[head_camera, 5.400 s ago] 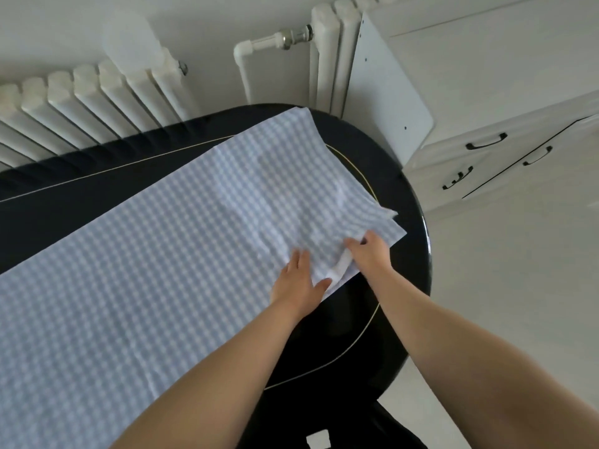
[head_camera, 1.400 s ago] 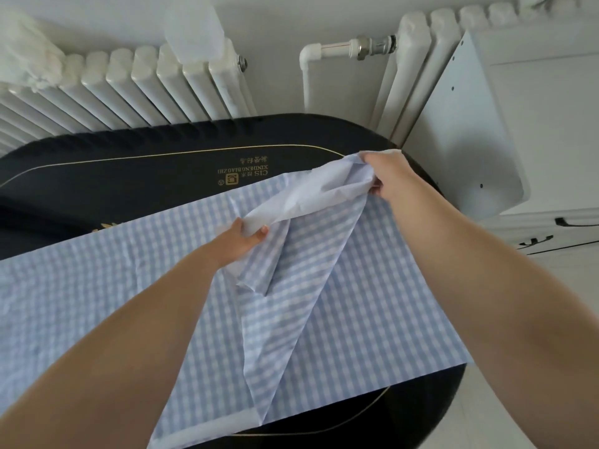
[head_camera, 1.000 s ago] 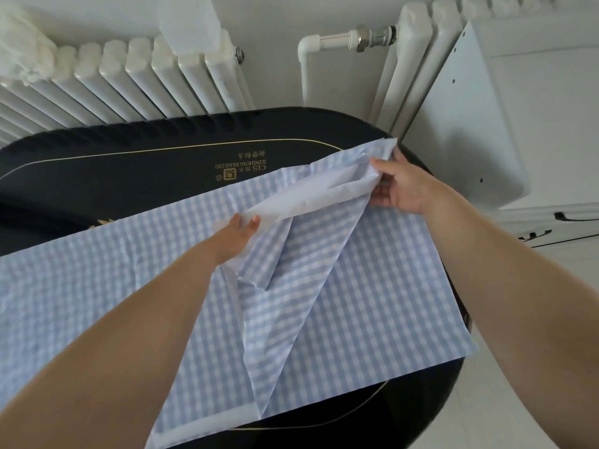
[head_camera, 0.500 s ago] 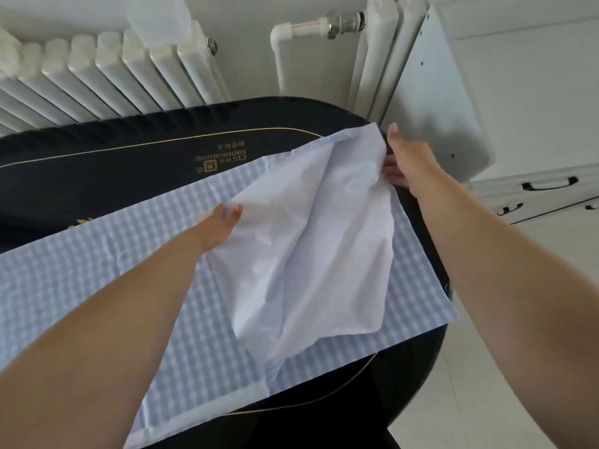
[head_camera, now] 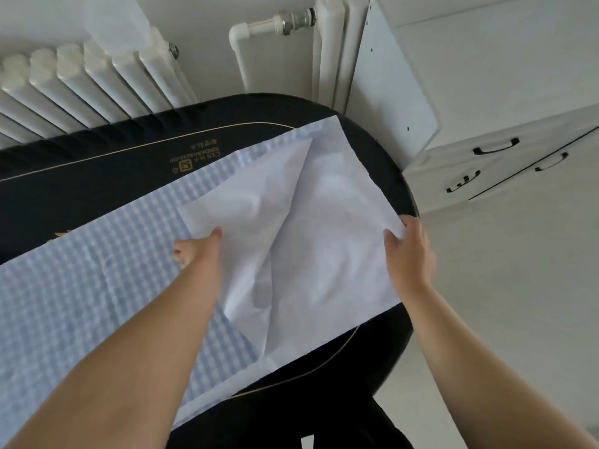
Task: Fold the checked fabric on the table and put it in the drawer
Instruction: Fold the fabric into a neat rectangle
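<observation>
Two radiators flank black table.

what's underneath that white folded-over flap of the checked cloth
Under the white flap, more of the checked fabric shows along its far and left edges, lying on the black table. What lies beneath the flap's middle is covered. Both hands, left hand and right hand, hold its corners.

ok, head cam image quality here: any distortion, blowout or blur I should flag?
Head view: strong wide-angle bowing, the white ribbed radiator and white drawer cabinet lean outward; the pale underside of the blue checked fabric is nearly blown out, folds faint; check pattern smeared soft at left; both hands, left hand and right hand, fairly sharp; black oval table shows mild sheen.
</observation>
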The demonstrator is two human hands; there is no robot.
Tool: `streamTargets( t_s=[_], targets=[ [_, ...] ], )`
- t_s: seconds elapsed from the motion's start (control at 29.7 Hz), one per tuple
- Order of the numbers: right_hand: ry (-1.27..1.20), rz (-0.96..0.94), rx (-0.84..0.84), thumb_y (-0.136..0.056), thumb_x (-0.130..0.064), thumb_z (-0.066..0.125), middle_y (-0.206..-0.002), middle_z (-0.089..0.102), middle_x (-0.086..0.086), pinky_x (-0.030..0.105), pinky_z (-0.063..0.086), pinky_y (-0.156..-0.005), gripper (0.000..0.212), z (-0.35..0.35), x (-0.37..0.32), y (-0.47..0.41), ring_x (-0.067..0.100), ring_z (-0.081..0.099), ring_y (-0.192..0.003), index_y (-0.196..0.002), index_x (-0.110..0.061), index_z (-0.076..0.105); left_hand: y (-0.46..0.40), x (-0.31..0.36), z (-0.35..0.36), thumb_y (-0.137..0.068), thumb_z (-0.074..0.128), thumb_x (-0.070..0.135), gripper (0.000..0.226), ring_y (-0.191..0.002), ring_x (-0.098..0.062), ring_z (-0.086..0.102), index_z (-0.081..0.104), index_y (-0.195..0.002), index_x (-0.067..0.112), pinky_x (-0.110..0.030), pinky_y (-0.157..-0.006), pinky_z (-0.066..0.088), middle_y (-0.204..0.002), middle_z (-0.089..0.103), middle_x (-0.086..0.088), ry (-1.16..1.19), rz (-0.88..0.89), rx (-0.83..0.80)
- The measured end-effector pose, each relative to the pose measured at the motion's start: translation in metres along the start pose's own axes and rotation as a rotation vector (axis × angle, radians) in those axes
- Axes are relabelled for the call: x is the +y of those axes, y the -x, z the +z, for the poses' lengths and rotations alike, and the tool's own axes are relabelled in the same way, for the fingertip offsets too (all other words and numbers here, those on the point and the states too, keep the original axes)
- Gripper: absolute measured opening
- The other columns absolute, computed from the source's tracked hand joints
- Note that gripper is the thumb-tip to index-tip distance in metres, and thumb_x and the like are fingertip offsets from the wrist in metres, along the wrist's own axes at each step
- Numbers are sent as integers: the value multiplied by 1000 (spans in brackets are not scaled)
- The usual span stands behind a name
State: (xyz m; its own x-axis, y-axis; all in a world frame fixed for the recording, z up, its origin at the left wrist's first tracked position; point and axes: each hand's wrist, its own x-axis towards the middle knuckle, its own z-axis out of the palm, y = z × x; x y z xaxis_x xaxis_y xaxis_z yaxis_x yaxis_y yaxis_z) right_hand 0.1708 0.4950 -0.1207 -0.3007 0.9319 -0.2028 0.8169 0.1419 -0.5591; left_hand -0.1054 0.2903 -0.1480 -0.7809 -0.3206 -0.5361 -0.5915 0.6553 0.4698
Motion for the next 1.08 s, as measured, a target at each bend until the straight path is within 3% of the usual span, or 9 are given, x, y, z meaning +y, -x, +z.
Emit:
streamTargets(
  t_s=[0.17,0.27,0.34,0.4,0.47,0.54,0.64,0.84,1.08],
  targets=[
    [427,-34,-82,-89,-16,54,-148,27,9,42,24,-110,61,0,20,-4,31,25,-135,-143,-21,26,43,-9,-5,-84,69,36,37,-84,-23,60,59,-111,12,-25,-71,47,-106,60,-8,306,14,-282],
    [232,-196,-167,-90,-26,56,-139,43,0,39,33,-105,42,6,14,-3,25,40,-128,-131,-22,46,95,-5,-4,-91,57,25,21,-61,-18,53,58,-74,14,-23,-49,42,-80,59,-10,152,322,-411],
    [-37,-7,-292,-91,-39,53,-117,60,-9,32,46,-86,32,6,2,-6,16,57,-104,-120,-26,57,142,-12,4,-86,58,22,30,-61,-12,49,53,-57,13,-23,-50,37,-64,52,-5,3,654,-475],
    [-403,350,-312,-91,-50,48,-83,67,-13,21,42,-60,34,-3,-9,-14,7,60,-72,-96,-22,66,184,-25,20,-80,60,22,17,-73,-8,58,70,-73,9,-23,-65,45,-79,62,-6,-44,933,-706],
    [-524,535,-331,-91,-65,35,-59,64,-14,18,41,-51,55,-19,-5,-29,4,59,-57,-73,-23,66,208,-40,38,-88,61,31,27,-113,-14,53,71,-107,14,-28,-97,41,-125,58,-6,-263,1052,-963],
    [-517,580,-450,-84,-78,22,-86,75,-1,25,52,-78,78,-28,5,-46,15,69,-84,-91,-17,73,210,-50,52,-92,56,42,39,-131,-10,37,61,-127,25,-24,-107,25,-144,42,2,-488,976,-1160],
    [-227,454,-556,-81,-76,41,-135,54,13,40,38,-104,88,-27,4,-58,32,50,-125,-134,-7,50,186,-48,56,-94,55,31,34,-128,-18,46,62,-124,16,-20,-105,26,-135,54,-4,-442,1034,-946],
    [192,352,-566,-90,-38,52,-84,60,9,31,40,-68,50,-13,13,-58,25,55,-72,-124,-1,51,101,-29,47,-95,48,37,49,-141,-24,26,43,-141,20,-40,-113,26,-153,34,-4,-579,966,-373],
    [218,354,-575,-87,-29,56,-81,54,4,30,41,-62,33,-9,44,-37,20,53,-67,-110,-6,49,69,-26,45,-94,33,59,73,-146,-24,-15,-7,-150,35,-53,-116,4,-159,-19,6,-931,837,-383]
  ],
)
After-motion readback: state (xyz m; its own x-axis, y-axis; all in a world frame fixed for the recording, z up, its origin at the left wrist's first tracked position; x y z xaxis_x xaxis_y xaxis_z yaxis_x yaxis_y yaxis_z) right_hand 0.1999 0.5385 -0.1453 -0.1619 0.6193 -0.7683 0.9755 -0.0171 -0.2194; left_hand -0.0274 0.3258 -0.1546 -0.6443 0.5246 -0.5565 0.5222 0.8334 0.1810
